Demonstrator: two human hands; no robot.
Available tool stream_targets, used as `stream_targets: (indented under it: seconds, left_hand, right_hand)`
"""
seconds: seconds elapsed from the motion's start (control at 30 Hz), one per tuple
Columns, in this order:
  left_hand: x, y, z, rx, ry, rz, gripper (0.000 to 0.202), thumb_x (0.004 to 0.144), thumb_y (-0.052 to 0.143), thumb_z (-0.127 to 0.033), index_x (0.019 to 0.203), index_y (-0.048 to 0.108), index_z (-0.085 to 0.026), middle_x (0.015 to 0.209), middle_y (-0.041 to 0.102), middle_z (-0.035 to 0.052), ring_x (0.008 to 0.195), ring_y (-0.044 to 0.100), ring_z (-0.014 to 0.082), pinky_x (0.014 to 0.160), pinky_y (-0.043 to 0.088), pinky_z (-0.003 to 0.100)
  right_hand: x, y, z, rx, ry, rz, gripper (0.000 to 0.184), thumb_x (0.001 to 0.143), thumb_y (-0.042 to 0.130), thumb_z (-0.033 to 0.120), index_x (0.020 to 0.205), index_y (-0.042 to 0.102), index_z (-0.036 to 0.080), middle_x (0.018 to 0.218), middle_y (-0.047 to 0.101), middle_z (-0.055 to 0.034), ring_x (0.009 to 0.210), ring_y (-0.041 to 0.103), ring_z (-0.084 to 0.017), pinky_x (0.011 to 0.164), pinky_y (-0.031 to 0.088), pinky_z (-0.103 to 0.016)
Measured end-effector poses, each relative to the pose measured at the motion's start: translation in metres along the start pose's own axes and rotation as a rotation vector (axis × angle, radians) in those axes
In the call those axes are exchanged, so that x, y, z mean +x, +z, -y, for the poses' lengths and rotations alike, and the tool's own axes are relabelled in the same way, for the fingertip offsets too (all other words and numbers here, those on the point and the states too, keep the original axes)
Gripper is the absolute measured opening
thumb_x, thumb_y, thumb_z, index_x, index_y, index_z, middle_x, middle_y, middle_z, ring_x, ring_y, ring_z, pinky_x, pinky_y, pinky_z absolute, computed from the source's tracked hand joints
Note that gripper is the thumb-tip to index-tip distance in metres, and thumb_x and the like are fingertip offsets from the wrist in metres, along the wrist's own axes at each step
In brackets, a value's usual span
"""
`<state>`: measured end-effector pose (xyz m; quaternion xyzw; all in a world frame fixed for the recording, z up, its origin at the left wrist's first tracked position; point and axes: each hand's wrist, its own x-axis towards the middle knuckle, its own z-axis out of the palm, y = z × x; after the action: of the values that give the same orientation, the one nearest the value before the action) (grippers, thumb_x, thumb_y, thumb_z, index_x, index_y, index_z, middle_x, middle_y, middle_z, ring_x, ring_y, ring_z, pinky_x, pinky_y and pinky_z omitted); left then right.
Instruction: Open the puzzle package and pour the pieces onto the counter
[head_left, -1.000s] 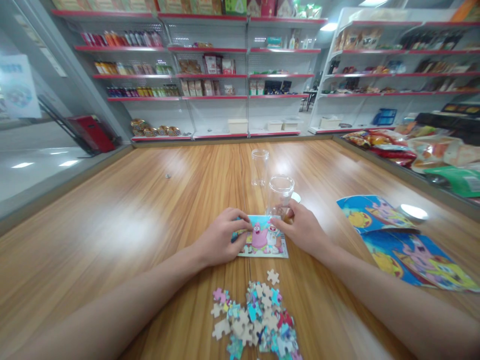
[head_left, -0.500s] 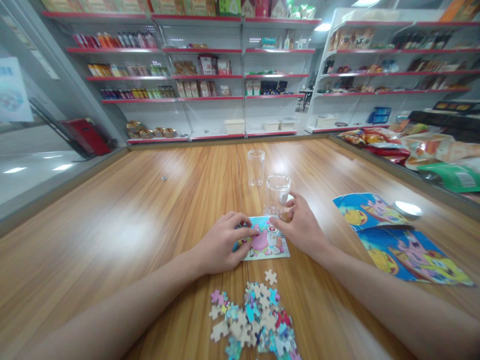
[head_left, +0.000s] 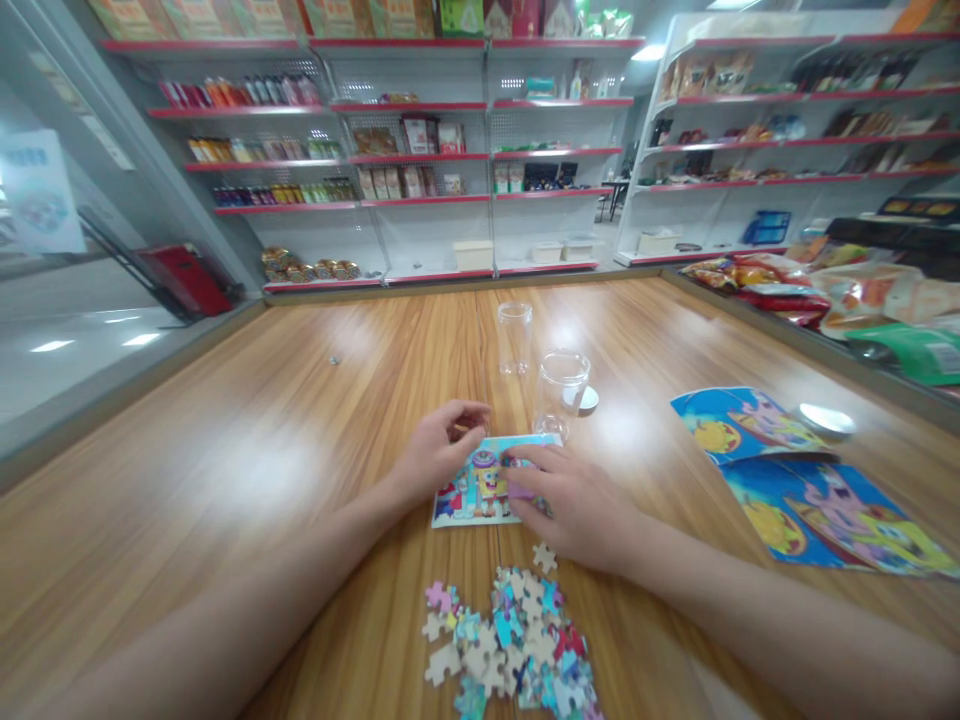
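Rested right hand [head_left: 579,500], fingers apart, across picture card [head_left: 484,490]; curled left hand [head_left: 439,447] loosely, thumb apart, at edge; needed light, even pressure.

Matt pzl pcs [head_left: 478,658], glossy wd tbl [head_left: 390,370]

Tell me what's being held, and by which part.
Whether anything is gripped cannot be told: the right hand lies over the right side of the picture card, the left hand is at its upper-left edge.
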<state>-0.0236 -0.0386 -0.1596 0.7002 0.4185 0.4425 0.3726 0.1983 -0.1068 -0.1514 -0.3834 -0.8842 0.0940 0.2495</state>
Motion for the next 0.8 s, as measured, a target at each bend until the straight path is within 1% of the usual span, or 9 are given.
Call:
stream_targets:
  seconds: [0.1,0.2,0.3,0.37,0.43,0.5,0.63,0.7,0.8]
  left_hand:
    - [0.029,-0.002,0.018,-0.054,-0.027,-0.142,0.035,0.086,0.066,-0.033,0.114,0.063,-0.012,0.098,0.066,0.0076,0.077,0.062,0.0145,0.068,0.05,0.026]
    - [0.067,0.001,0.035,-0.076,-0.008,-0.221,0.056,0.079,0.076,-0.037,0.125,0.055,-0.011,0.108,0.064,0.0106,0.093,0.062,0.017,0.084,0.05,0.03]
    - [0.108,0.009,0.044,-0.1,0.004,-0.199,0.088,0.068,0.087,-0.039,0.14,0.043,-0.014,0.13,0.057,0.017,0.111,0.058,0.0229,0.093,0.048,0.035]
    - [0.131,0.018,0.047,-0.122,0.003,-0.163,0.103,0.058,0.093,-0.036,0.144,0.04,-0.013,0.134,0.055,0.0191,0.12,0.054,0.0271,0.101,0.044,0.039]
    - [0.15,0.028,0.048,-0.154,-0.005,-0.111,0.104,0.052,0.096,-0.032,0.14,0.044,-0.011,0.126,0.061,0.0189,0.115,0.058,0.0273,0.103,0.042,0.042]
    - [0.161,0.035,0.048,-0.192,-0.01,-0.076,0.09,0.053,0.095,-0.033,0.129,0.054,-0.008,0.116,0.066,0.0181,0.101,0.063,0.0241,0.097,0.046,0.042]
    - [0.148,0.028,0.049,-0.252,-0.012,-0.084,0.062,0.063,0.089,-0.041,0.109,0.062,-0.009,0.108,0.069,0.0147,0.087,0.065,0.0184,0.087,0.051,0.036]
    - [0.12,0.012,0.048,-0.267,-0.019,-0.081,0.056,0.07,0.084,-0.044,0.108,0.062,-0.011,0.103,0.07,0.0117,0.088,0.066,0.0187,0.085,0.052,0.034]
    - [0.058,-0.021,0.042,-0.249,-0.029,-0.088,0.048,0.077,0.077,-0.046,0.11,0.061,-0.014,0.104,0.07,0.009,0.092,0.067,0.0195,0.084,0.053,0.034]
  right_hand:
    - [0.001,0.0,-0.001,-0.021,0.021,0.03,0.026,0.096,0.055,0.026,0.118,0.069,0.024,0.131,0.063,-0.0076,0.117,0.06,-0.026,0.104,0.049,-0.044]
    - [0.0,-0.001,-0.001,-0.019,0.019,0.032,0.028,0.096,0.055,0.028,0.12,0.069,0.025,0.132,0.063,-0.0074,0.117,0.06,-0.026,0.104,0.049,-0.044]
    - [0.0,-0.001,-0.002,-0.023,0.021,0.032,0.03,0.096,0.054,0.028,0.122,0.068,0.024,0.131,0.063,-0.0077,0.117,0.06,-0.025,0.104,0.049,-0.043]
    - [0.0,0.0,-0.002,-0.03,0.021,0.038,0.029,0.097,0.052,0.026,0.121,0.068,0.024,0.129,0.064,-0.0079,0.117,0.06,-0.025,0.103,0.049,-0.042]
    - [0.0,0.001,-0.002,-0.036,0.015,0.044,0.027,0.097,0.051,0.025,0.119,0.068,0.023,0.128,0.064,-0.0083,0.117,0.06,-0.024,0.102,0.05,-0.041]
    - [-0.001,0.001,-0.002,-0.039,0.005,0.047,0.027,0.097,0.051,0.024,0.118,0.068,0.022,0.128,0.064,-0.0086,0.116,0.059,-0.024,0.102,0.05,-0.04]
    - [0.0,-0.001,-0.002,-0.039,0.004,0.061,0.027,0.098,0.05,0.025,0.117,0.068,0.021,0.129,0.063,-0.0087,0.117,0.058,-0.024,0.102,0.05,-0.04]
    - [0.0,-0.002,-0.002,-0.042,0.003,0.078,0.028,0.099,0.048,0.026,0.119,0.067,0.021,0.131,0.062,-0.0088,0.119,0.058,-0.025,0.103,0.049,-0.042]
    - [0.001,-0.004,0.0,-0.045,0.01,0.102,0.031,0.1,0.047,0.027,0.124,0.065,0.022,0.132,0.061,-0.0089,0.119,0.057,-0.026,0.104,0.048,-0.044]
